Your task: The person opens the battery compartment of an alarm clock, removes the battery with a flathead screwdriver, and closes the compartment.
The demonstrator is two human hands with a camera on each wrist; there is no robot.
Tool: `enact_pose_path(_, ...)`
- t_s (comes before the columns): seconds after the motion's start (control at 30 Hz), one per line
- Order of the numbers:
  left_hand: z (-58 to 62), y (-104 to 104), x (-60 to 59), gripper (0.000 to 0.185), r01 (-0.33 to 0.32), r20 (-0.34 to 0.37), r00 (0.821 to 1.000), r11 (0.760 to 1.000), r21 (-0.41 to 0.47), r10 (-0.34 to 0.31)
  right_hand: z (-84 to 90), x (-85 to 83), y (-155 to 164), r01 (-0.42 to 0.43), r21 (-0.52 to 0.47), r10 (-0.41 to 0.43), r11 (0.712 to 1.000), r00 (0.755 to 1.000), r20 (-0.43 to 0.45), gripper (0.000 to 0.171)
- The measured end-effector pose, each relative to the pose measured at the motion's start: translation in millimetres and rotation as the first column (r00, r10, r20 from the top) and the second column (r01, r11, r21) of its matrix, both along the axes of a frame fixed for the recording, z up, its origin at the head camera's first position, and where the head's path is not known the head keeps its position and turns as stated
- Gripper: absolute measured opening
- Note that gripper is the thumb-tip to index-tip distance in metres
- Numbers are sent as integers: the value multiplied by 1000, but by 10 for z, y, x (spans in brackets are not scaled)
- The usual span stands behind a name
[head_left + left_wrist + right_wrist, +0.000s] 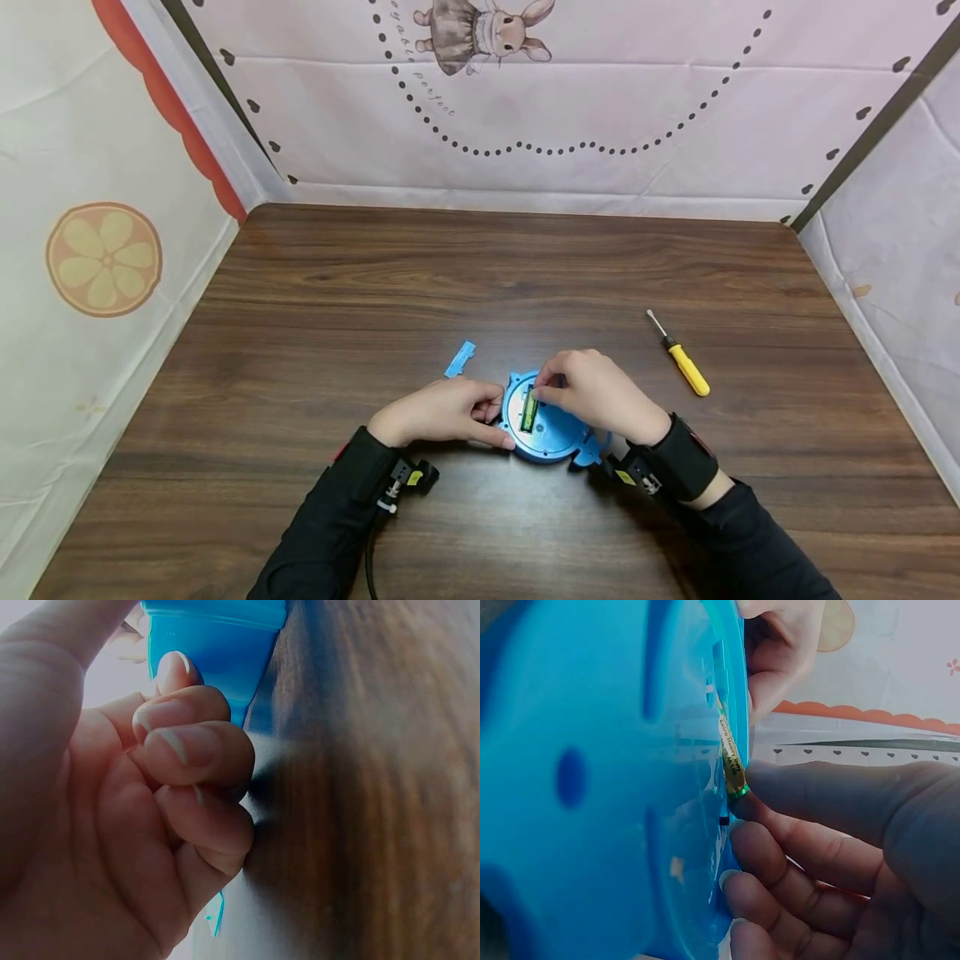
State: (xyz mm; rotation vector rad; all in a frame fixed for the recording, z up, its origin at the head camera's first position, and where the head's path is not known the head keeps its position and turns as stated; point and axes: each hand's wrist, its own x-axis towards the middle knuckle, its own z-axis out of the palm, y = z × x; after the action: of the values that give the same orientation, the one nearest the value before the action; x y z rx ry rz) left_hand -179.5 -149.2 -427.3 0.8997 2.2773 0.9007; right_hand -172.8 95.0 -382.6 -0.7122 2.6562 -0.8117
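Observation:
A round blue toy [553,433] lies back-up on the wooden table [480,267], its battery bay open with a green battery [528,410] in it. My left hand [483,417] grips the toy's left rim, fingers curled and thumb along the front edge. The left wrist view shows those curled fingers [187,750] against the blue toy [217,645]. My right hand [551,387] reaches over the toy and pinches the battery. In the right wrist view, the thumb of my right hand [810,802] presses the end of the battery [731,761], which sits in the blue toy [592,772].
A small blue battery cover [460,359] lies just left of and behind the toy. A yellow-handled screwdriver [681,365] lies to the right. Fabric walls close in the table on three sides.

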Motion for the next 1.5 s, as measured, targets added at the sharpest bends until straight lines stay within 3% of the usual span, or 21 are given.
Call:
enact_pose_path(0.43,-2,23,3,42,6,4,1000,1000,0,-6,11,27,34,9,-78,-5,997,999,48,11)
enact_pose_path(0.97,-12,38,-14,40,10,2,1000,1000,-1,-10,49,90,22,18,-128,-14,992,999,32,9)
enact_pose_path(1.5,-28,7,-8,39,-3,33,999,1000,15,3,109,81,2,-30,-98,29,995,999,-16,5)
